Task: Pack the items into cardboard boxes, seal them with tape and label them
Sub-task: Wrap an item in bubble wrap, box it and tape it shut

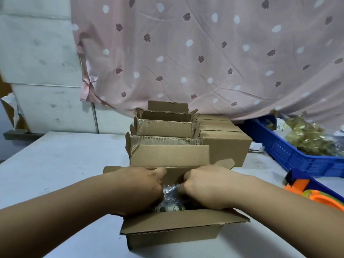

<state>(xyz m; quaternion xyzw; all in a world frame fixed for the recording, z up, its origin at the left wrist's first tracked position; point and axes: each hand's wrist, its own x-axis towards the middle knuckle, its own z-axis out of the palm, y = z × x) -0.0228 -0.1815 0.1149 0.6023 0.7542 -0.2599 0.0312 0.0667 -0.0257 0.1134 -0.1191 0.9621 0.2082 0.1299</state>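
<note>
While inside box [176, 223] — wrap [170, 197] between hands [138, 187] [206, 185]

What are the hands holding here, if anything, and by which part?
The left hand and right hand grip the clear bubble-wrapped bundle by its two ends, inside the open brown cardboard box; the fingertips are hidden.

From my end the near box [173, 228] is plain matt brown cardboard, and the far boxes [163, 127] show raw corrugated edges. The stuff inside sits in shiny, crinkly bubble wrap [170, 195]. The table [61, 164] looks smooth, matt, pale grey. On the right, the crate [290, 157] is blue plastic and the tape dispenser [297, 187] is glossy orange plastic. The far curtain [204, 58] is soft printed cloth.
</note>
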